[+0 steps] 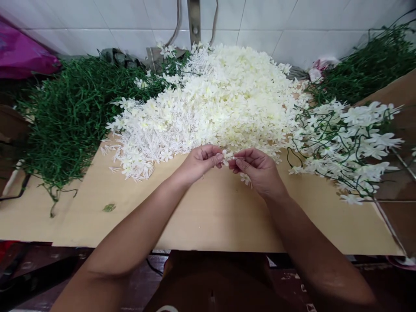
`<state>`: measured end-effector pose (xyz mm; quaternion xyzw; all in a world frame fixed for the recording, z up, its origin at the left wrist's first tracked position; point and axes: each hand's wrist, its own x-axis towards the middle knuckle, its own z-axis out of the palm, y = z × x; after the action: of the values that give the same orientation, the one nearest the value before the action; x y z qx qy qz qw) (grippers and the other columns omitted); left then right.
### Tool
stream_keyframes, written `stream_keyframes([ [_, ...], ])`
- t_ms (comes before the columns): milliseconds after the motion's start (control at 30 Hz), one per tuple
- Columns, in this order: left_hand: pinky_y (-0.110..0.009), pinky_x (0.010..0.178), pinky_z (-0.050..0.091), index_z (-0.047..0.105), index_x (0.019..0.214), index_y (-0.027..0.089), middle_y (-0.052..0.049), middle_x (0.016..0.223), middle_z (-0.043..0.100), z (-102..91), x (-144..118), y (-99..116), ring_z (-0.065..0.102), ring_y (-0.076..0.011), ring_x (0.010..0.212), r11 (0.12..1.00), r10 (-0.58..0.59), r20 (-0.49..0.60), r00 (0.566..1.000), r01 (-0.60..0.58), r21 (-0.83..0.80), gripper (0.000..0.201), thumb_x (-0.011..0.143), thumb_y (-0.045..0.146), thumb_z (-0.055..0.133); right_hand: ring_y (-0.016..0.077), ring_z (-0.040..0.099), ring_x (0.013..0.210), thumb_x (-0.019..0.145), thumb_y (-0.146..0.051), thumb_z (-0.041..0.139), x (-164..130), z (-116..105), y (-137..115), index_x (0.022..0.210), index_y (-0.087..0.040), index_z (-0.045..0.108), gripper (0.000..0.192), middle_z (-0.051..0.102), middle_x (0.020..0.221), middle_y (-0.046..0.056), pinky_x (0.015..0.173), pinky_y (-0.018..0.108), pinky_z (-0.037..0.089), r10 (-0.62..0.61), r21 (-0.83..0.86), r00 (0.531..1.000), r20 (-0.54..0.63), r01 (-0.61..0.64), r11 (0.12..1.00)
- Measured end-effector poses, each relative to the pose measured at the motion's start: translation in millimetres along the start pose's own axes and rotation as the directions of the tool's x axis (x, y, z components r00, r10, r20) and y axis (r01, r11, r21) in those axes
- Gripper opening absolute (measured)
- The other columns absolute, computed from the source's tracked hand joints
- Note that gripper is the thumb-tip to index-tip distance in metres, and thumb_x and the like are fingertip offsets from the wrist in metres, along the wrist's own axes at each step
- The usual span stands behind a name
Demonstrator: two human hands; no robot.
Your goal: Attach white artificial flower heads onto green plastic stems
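Observation:
Between my two hands is a small white artificial flower (226, 157). My left hand (204, 159) pinches the flower at its petals with thumb and forefinger. Close beside it, my right hand (255, 167) is closed on a thin white stamen piece (238, 158) that meets the flower. Another loose white blossom (246, 179) shows just under the right hand's fingers. Behind both hands spreads a big heap of white and cream flower heads (240, 95), with many thin white stamens (152, 138) at its left front.
Green plastic stems (78, 108) are piled at the left, and more stems (373, 65) at the back right. Green stems bearing white flowers (354, 147) lie at the right by a cardboard box (398, 108). A leaf scrap (109, 207) rests on the cardboard-covered table (201, 221).

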<state>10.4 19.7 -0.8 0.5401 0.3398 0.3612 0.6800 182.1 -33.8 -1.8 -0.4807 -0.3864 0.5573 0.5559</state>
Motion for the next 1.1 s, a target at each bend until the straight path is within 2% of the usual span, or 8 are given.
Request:
stream_keyframes([
  [133,-0.023,0.06,0.043,0.061,0.079,0.015,0.002,0.069,0.064,0.7,-1,4,0.058,-0.0084,0.058,0.983,-0.065,0.028,0.997,0.069,-0.17,0.043,0.059,0.044,0.086,0.013,0.065,0.061,0.058,-0.041,0.087,1,5,3,0.076,-0.022,0.067,0.033,0.072,0.067,-0.001,0.06,0.028,0.054,0.052,0.072,0.998,0.038,-0.054,0.996],
  [300,-0.023,0.06,0.041,0.062,0.077,0.014,0.001,0.065,0.064,1.8,-1,3,0.057,-0.0088,0.059,0.986,-0.076,0.046,0.996,0.082,-0.149,0.037,0.063,0.042,0.083,0.008,0.056,0.059,0.052,-0.039,0.09,2,8,7,0.07,-0.022,0.07,0.032,0.066,0.066,-0.004,0.057,0.023,0.047,0.092,0.18,0.996,-0.004,-0.09,0.979],
  [533,-0.021,0.059,0.04,0.061,0.075,0.014,0.003,0.065,0.062,7.1,0,0,0.054,-0.007,0.058,0.969,-0.095,0.006,0.995,0.094,-0.228,0.038,0.062,0.041,0.085,0.0107,0.056,0.066,0.054,-0.037,0.089,-1,16,12,0.069,-0.024,0.069,0.028,0.065,0.071,-0.003,0.061,0.025,0.044,0.144,0.242,0.988,0.063,-0.155,0.958],
  [700,-0.019,0.058,0.04,0.062,0.075,0.013,0.003,0.064,0.061,7.8,1,-2,0.052,-0.0059,0.058,0.963,-0.103,0.005,0.995,0.101,-0.248,0.039,0.061,0.042,0.085,0.0106,0.053,0.065,0.051,-0.037,0.09,-2,19,14,0.068,-0.023,0.069,0.031,0.064,0.071,-0.003,0.061,0.025,0.043,0.184,0.293,0.981,0.053,-0.192,0.937],
  [833,-0.019,0.056,0.038,0.061,0.073,0.013,0.003,0.062,0.059,7.6,1,-1,0.05,-0.0058,0.057,0.968,-0.086,0.01,0.996,0.086,-0.235,0.04,0.061,0.043,0.085,0.0092,0.049,0.061,0.051,-0.038,0.091,-1,19,16,0.066,-0.022,0.068,0.031,0.06,0.066,-0.004,0.06,0.025,0.041,0.151,0.295,0.988,0.027,-0.152,0.943],
  [1100,-0.021,0.055,0.036,0.057,0.067,0.014,0.004,0.058,0.055,7.2,-1,5,0.048,-0.0062,0.055,0.993,-0.032,-0.008,0.999,0.031,-0.118,0.034,0.065,0.038,0.081,0.0082,0.046,0.059,0.053,-0.043,0.089,-1,19,14,0.065,-0.021,0.066,0.034,0.057,0.061,-0.005,0.059,0.024,0.039,0.027,0.149,1.0,0.009,-0.028,0.988],
])
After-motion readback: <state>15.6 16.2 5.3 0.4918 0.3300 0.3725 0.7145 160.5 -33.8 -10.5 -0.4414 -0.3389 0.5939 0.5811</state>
